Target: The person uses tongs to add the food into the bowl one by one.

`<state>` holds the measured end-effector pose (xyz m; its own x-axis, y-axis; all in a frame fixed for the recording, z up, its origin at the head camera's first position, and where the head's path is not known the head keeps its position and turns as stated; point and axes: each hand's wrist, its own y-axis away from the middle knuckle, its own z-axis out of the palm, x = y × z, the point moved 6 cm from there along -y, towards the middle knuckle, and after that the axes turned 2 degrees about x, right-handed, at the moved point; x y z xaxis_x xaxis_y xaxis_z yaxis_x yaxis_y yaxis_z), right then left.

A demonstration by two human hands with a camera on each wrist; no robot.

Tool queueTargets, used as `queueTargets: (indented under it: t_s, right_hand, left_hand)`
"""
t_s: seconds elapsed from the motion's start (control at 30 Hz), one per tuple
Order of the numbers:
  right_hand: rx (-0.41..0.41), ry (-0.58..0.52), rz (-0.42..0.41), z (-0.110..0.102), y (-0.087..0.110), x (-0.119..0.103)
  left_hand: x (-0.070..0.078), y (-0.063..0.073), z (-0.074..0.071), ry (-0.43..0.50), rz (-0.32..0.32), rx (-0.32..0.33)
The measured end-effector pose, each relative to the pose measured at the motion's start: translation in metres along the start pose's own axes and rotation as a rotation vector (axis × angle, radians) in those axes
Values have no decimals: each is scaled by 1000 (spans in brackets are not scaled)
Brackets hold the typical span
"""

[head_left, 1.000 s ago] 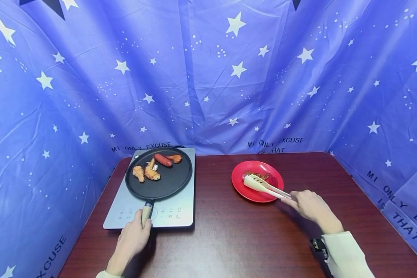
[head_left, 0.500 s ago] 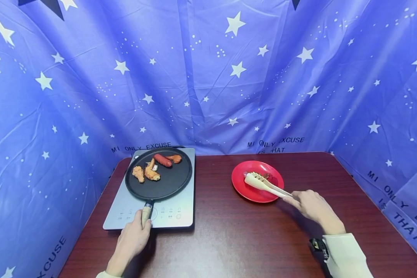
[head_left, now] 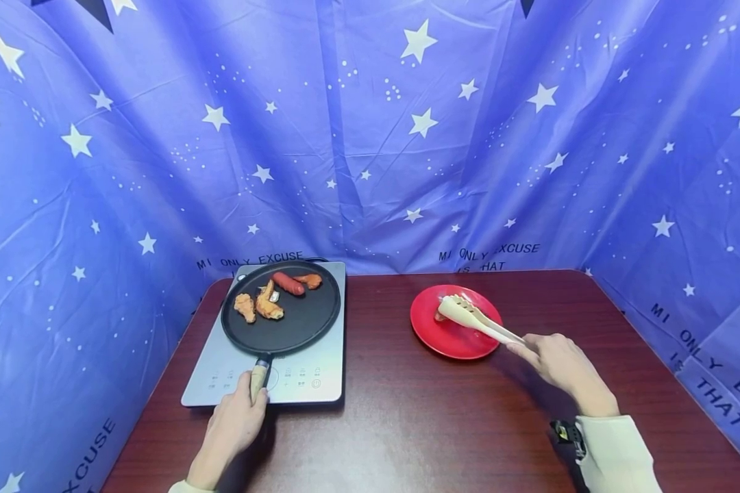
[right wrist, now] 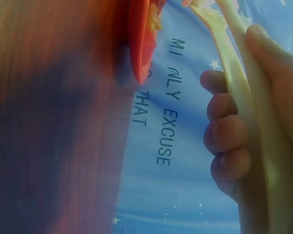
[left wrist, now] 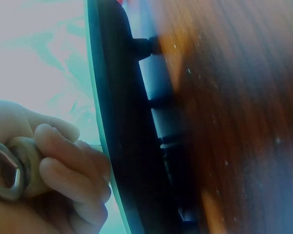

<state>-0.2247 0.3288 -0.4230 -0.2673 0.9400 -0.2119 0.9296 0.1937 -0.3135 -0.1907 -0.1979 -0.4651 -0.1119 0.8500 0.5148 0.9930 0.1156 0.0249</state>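
Observation:
My left hand [head_left: 237,418] grips the wooden handle [head_left: 259,376] of a round black frying pan [head_left: 296,329]. In the left wrist view, my fingers [left wrist: 63,170] curl round the handle's end with its metal ring [left wrist: 5,170]. On the pan lie a red sausage [head_left: 288,283], a drumstick [head_left: 310,281], a chicken wing [head_left: 268,305] and a breaded piece [head_left: 244,308]. My right hand [head_left: 558,363] holds cream-coloured tongs [head_left: 481,322], their heads over a red plate [head_left: 434,339]. A brownish bit of food [head_left: 440,316] shows at the tongs' tip; the tongs hide most of the plate's food.
The pan stands on a silver induction cooker [head_left: 210,383] at the table's left. Starry blue cloth [head_left: 358,137] hangs behind and along both sides of the brown table [head_left: 395,424].
My right hand and the tongs have shifted slightly up and to the right, the tongs now covering the food seen on the plate before. My left hand and the pan have stayed put.

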Motion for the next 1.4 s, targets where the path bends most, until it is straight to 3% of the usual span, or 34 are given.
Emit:
queueTargets:
  t_s: [0.37, 0.83, 1.4]
  right_hand:
    - [44, -10, 13, -3, -4, 3]
    - [70, 54, 35, -11, -11, 0]
    - [121, 46, -46, -13, -22, -22]
  left_hand:
    - [1, 1, 0, 3, 5, 0]
    - [2, 2, -2, 1, 4, 1]
    - [0, 2, -1, -5, -1, -1]
